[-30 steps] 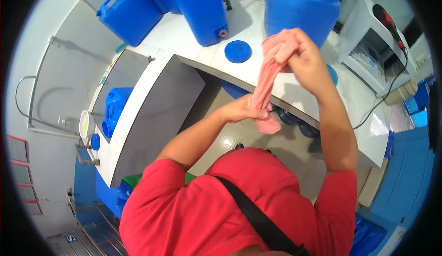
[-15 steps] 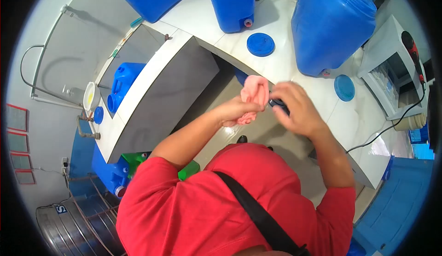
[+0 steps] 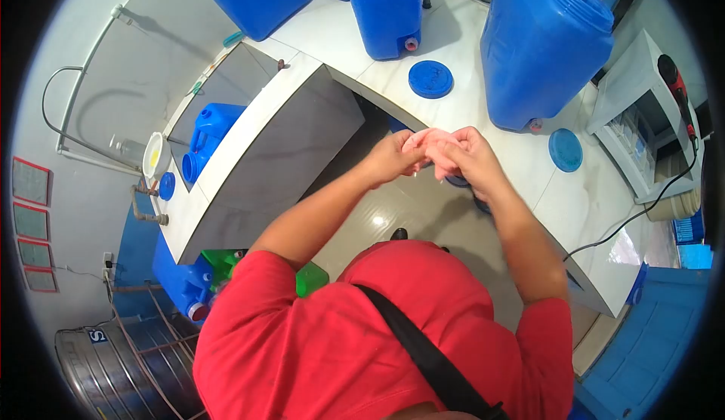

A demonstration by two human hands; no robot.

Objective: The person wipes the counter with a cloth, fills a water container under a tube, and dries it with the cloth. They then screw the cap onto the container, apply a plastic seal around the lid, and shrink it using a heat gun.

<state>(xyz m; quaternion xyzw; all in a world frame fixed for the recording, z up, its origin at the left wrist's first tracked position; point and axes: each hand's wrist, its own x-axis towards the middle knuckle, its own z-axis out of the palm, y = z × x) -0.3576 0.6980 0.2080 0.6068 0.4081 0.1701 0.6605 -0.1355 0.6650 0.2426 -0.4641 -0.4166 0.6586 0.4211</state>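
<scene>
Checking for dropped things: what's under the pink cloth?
Below the pink cloth, pale floor and a dark blue object partly show; whatever the cloth, left hand and right hand cover is hidden.

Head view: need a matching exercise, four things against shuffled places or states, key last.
1. pink cloth
2. black strap
3. teal lid
4. white bowl

A. flat on the white counter
B. yellow showing inside
C. held between left hand and right hand
D. across the red shirt

Pairs: 1-C, 2-D, 3-A, 4-B
</scene>
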